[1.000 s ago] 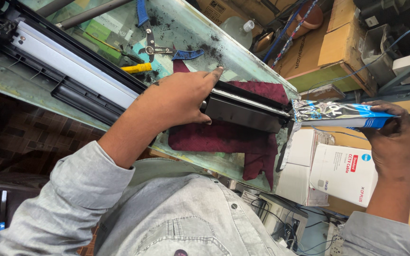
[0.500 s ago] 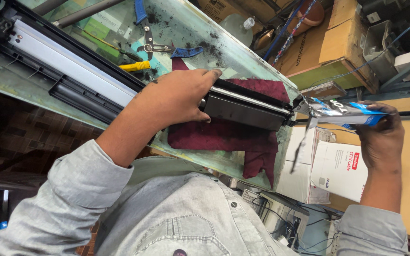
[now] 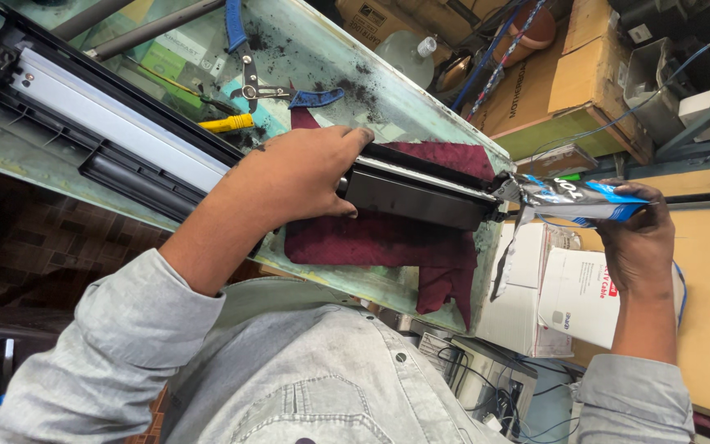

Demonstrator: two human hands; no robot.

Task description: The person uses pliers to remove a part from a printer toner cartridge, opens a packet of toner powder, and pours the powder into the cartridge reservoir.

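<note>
Head view: left hand pressed flat, steadying toner cartridge on maroon cloth, tabletop middle. Right hand fingers clenched on foil toner pouch at cartridge's right end. Advisable: keep pouch mouth aligned, tilt slowly.

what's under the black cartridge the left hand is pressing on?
A maroon cloth lies under the black cartridge, spread on the glass tabletop and draping over its edge. The left hand and cartridge hide whatever lies directly beneath them.

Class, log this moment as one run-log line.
left hand: pressing cartridge | right hand: holding pouch at cartridge end | under: maroon cloth
</note>
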